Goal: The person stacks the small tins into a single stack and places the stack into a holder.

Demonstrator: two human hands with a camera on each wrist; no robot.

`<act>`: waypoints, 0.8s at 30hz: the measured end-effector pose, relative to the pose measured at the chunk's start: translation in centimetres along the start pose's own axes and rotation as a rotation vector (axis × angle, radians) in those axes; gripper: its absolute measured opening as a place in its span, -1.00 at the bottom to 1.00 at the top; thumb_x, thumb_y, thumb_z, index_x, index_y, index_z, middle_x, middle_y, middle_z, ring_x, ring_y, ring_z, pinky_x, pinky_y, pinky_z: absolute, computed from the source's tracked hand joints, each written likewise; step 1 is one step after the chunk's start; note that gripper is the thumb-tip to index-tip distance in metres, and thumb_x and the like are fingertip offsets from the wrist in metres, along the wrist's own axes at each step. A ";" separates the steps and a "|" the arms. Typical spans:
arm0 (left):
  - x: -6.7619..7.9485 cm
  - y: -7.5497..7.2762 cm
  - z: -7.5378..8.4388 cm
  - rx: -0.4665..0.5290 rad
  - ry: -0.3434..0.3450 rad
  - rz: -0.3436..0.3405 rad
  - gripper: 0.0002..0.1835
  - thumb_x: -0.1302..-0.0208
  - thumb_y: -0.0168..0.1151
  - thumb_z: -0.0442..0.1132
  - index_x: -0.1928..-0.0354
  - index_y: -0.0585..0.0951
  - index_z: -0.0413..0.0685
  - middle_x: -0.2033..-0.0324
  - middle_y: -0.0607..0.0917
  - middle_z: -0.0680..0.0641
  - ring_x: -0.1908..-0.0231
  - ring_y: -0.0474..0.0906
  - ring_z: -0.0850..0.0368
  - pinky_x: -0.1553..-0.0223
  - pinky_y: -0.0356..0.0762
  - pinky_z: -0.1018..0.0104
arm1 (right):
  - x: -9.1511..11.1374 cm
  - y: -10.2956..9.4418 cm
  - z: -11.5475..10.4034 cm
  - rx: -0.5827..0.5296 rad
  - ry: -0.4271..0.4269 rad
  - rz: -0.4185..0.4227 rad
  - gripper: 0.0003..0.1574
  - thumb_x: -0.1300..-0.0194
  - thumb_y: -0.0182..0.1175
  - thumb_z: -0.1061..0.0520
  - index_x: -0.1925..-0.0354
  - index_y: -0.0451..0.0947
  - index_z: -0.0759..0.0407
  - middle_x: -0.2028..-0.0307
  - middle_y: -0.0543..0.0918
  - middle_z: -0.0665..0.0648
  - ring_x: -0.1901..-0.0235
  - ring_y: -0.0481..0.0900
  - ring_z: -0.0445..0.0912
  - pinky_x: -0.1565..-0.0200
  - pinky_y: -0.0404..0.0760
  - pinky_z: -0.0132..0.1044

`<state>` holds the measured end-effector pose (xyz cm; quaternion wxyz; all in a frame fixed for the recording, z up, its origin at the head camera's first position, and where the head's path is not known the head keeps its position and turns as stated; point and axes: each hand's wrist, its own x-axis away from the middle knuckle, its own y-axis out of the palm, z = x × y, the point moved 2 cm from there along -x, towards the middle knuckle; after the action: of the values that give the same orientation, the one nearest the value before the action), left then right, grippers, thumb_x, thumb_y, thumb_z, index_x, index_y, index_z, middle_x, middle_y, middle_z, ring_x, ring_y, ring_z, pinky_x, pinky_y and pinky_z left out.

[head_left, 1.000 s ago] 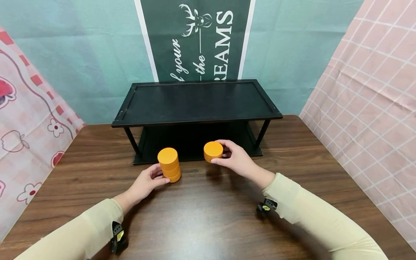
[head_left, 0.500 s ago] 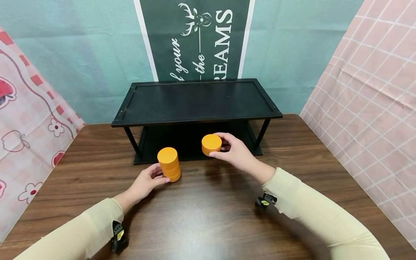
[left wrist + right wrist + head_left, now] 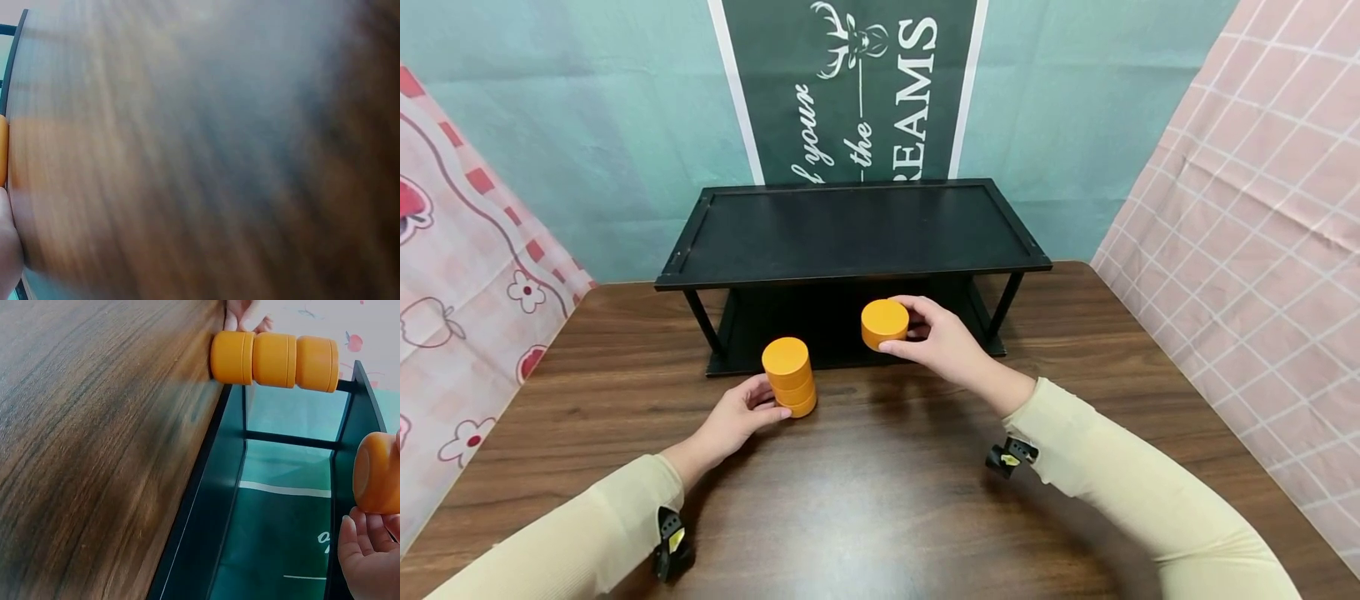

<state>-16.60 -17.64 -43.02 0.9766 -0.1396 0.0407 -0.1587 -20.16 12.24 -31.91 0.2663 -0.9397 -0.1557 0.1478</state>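
Three orange round lidded jars (image 3: 788, 377) stand stacked on the table, in front of the black shelf's left part. My left hand (image 3: 730, 427) holds the stack low down, thumb in front and fingers behind at the bottom jar. Another orange jar (image 3: 883, 325) is raised above the table, pinched between the thumb and fingers of my right hand (image 3: 946, 346). The right wrist view shows this raised jar (image 3: 377, 478) from below, above the shelf's lower board level. Only an orange edge (image 3: 3, 150) and part of my left hand (image 3: 7, 256) appear in the left wrist view.
A black two-tier shelf (image 3: 857, 233) stands at the back of the wooden table (image 3: 865, 500). Behind it hangs a green cloth (image 3: 1045, 100) with white lettering. Patterned pink cloths close off the left (image 3: 482, 333) and right (image 3: 1247, 208) sides.
My right hand has lifted its jar higher and slightly left, nearer the shelf's upper board in the head view. My left hand and the stack have stayed in place.
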 end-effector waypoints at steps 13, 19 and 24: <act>0.0 0.0 0.0 0.003 0.013 -0.002 -0.42 -0.16 0.31 -0.33 -0.19 0.34 -0.36 -0.11 0.46 -0.32 -0.13 0.38 -0.18 -0.08 0.44 0.27 | -0.5 1.5 -0.3 0.005 -0.025 -0.011 -0.24 -0.01 0.44 0.05 -0.17 0.40 0.13 -0.06 0.49 0.07 0.10 0.49 -0.08 0.07 0.55 -0.23; 0.1 0.0 -0.1 0.008 0.007 -0.001 -0.41 -0.15 0.31 -0.32 -0.20 0.34 -0.36 -0.11 0.46 -0.32 -0.13 0.38 -0.18 -0.08 0.44 0.29 | -0.9 2.2 -0.9 -0.011 -0.043 -0.012 -0.26 -0.01 0.44 0.05 -0.16 0.42 0.11 -0.04 0.50 0.05 0.12 0.49 -0.09 0.08 0.56 -0.24; 0.0 0.0 -0.1 0.014 0.008 0.006 -0.42 -0.14 0.32 -0.33 -0.18 0.35 -0.35 -0.11 0.47 -0.32 -0.13 0.38 -0.17 -0.07 0.44 0.28 | -1.4 2.9 -1.5 -0.020 -0.073 -0.026 -0.26 -0.01 0.44 0.05 -0.16 0.42 0.11 -0.03 0.50 0.05 0.12 0.49 -0.10 0.08 0.56 -0.26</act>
<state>-16.60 -17.63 -43.12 0.9778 -0.1322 0.0438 -0.1565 -20.24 8.72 -32.06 0.2529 -0.9342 -0.1788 0.1771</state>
